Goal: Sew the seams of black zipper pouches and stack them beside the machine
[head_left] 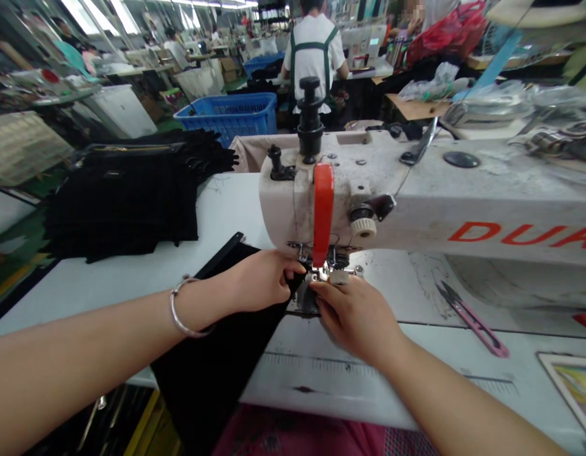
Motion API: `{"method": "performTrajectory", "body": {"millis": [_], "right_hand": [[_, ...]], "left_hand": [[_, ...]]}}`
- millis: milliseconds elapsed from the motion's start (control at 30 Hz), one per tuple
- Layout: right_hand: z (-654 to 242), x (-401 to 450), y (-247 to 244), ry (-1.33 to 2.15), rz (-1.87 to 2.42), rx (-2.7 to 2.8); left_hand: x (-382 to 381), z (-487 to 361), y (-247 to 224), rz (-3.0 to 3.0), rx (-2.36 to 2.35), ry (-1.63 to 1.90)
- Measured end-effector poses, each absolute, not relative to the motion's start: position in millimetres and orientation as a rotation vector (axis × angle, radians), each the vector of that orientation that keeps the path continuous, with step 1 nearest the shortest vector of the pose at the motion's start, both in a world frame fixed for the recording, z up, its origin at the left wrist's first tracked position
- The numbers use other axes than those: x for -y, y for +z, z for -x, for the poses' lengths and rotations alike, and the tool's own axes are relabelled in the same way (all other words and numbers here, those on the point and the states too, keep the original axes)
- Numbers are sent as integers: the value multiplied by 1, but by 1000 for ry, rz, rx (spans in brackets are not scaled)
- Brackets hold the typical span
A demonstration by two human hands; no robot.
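Black fabric [226, 348] lies on the white sewing table and hangs over its front edge. My left hand [267, 278], with a bracelet at the wrist, pinches the fabric's upper right edge just left of the presser foot [319, 273]. On the other side of the foot is my right hand [352, 307], its fingers bent together at the needle area; what they hold, if anything, is hidden. The sewing machine [416, 202] stands over both hands, with a red guard [323, 215] in front of its needle.
Pink thread snips [478, 323] lie right of my right hand. A stack of black fabric pieces [126, 196] sits at the left. Behind are a blue basket [231, 117] and a person in white [314, 54].
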State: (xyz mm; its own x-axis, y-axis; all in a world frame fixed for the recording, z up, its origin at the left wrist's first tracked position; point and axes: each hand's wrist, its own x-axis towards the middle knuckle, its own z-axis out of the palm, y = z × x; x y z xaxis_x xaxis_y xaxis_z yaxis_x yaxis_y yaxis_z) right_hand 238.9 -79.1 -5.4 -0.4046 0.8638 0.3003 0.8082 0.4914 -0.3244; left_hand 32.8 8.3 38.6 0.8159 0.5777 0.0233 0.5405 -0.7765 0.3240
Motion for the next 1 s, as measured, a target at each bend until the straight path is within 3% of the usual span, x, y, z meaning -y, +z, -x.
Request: {"method": "performTrajectory", "body": {"millis": [100,500,1000], "right_hand": [[-239,80,-6,207,1333,2318],[-238,82,2,222,1327,2474],[-237,84,0,219,1313,2471]], "left_hand": [[-13,-28,40,-2491,-852,187],[33,-16,-3,-2846,-878,424],[35,-14,0,-2829,-838,430]]}}
